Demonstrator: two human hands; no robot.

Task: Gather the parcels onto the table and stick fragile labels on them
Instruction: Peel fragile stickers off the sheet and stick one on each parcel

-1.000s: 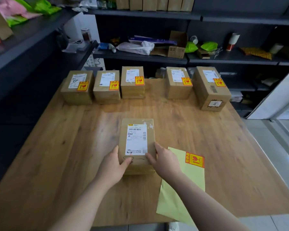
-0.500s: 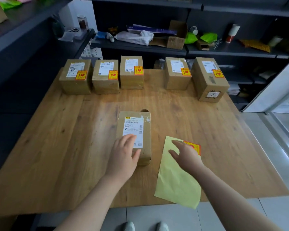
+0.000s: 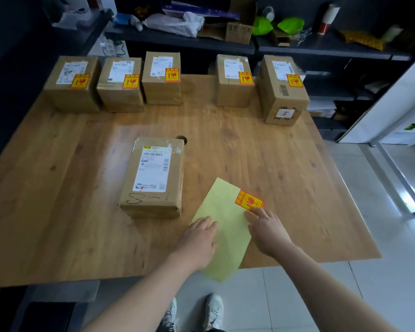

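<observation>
Six cardboard parcels sit on my wooden table (image 3: 261,164), seen from the camera on my head. Five stand in a row along the far edge, and each of those already wears a square orange-and-red fragile sticker beside its white shipping slip. They are plain brown boxes wrapped in glossy clear tape; the rightmost one (image 3: 283,89) is the bulkiest and has a second small white slip on its front face.

The sixth, the unlabelled parcel (image 3: 153,176), lies flat nearer to me, left of centre. It is a low rectangular box, taped and shiny, with a long white shipping label (image 3: 153,170) printed with barcodes and a black pen scrawl on the cardboard below it. A round hole (image 3: 181,139) in the tabletop peeks out just behind its far right corner.

Just beside that box on the right lies a pale yellow backing sheet (image 3: 225,219), smooth and thin, tilted, its near end hanging over the table edge. One fragile label (image 3: 249,200) remains at its far right corner.

My left hand (image 3: 197,243) rests flat and spread on the sheet's left edge. My right hand (image 3: 268,231) is loosely open, fingertips touching the label's near edge, nothing pinched.
</observation>
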